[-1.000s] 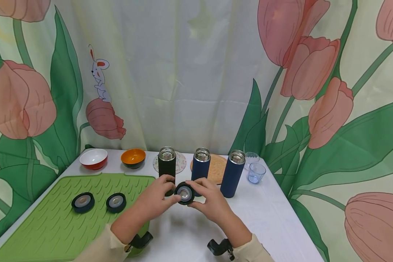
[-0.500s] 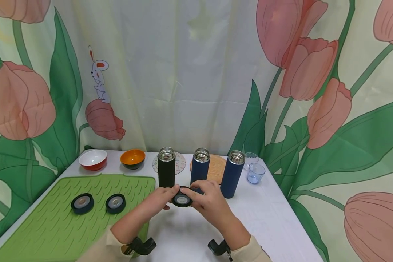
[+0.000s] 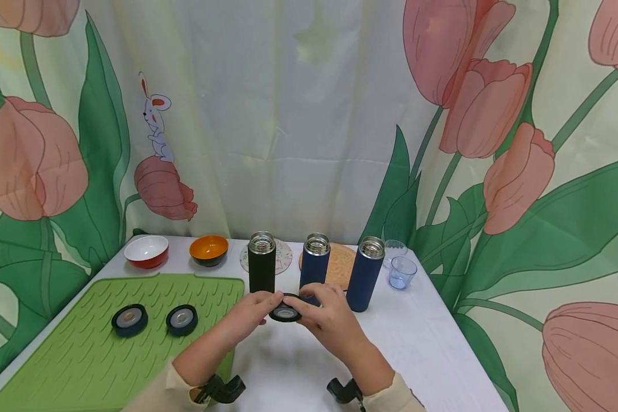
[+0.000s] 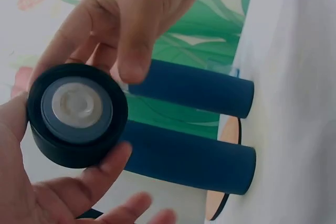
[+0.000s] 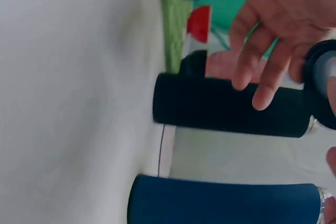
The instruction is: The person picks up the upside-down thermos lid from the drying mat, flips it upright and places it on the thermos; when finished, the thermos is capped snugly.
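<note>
A black flask lid with a silver inner disc is held between both hands just above the white table. My left hand grips its left side, and my right hand grips its right side. In the left wrist view the lid lies in the left hand's fingers, with the right hand's thumb at its rim. Behind stand a black flask and two blue flasks, all uncapped.
Two more lids lie on the green ribbed mat at the left. A red-and-white bowl and an orange bowl sit at the back left. Two clear cups stand at the back right, round coasters behind the flasks.
The lid has tipped from facing the camera to lying nearly flat and sits slightly lower. Both hands have stayed on it, shifting only a little.
</note>
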